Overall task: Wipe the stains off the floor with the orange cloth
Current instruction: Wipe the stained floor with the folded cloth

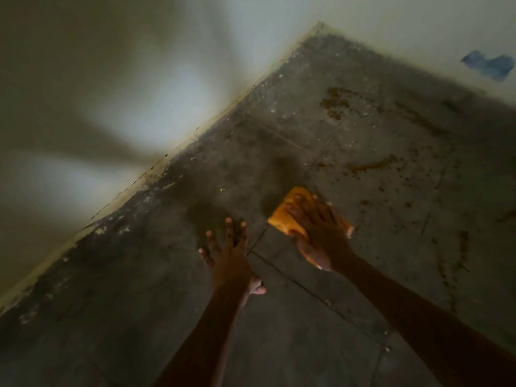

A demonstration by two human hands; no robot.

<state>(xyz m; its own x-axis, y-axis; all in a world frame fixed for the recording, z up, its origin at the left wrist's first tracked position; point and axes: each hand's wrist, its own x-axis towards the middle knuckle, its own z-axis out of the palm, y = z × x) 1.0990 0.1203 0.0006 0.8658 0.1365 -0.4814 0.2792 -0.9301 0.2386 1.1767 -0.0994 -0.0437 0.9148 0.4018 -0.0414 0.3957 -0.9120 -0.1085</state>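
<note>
Dim grey tiled floor (363, 289) meets a pale wall (111, 79) on the left. Your right hand (321, 233) lies flat on the orange cloth (284, 216), fingers straight and spread, pressing it to the tiles mid-floor and covering much of it. Just left, your left hand (229, 258) rests on bare floor, fingers splayed, holding nothing. Brown stains (335, 103) lie farther out and right. A blue patch (488, 65) at the far right is too blurred to identify.
</note>
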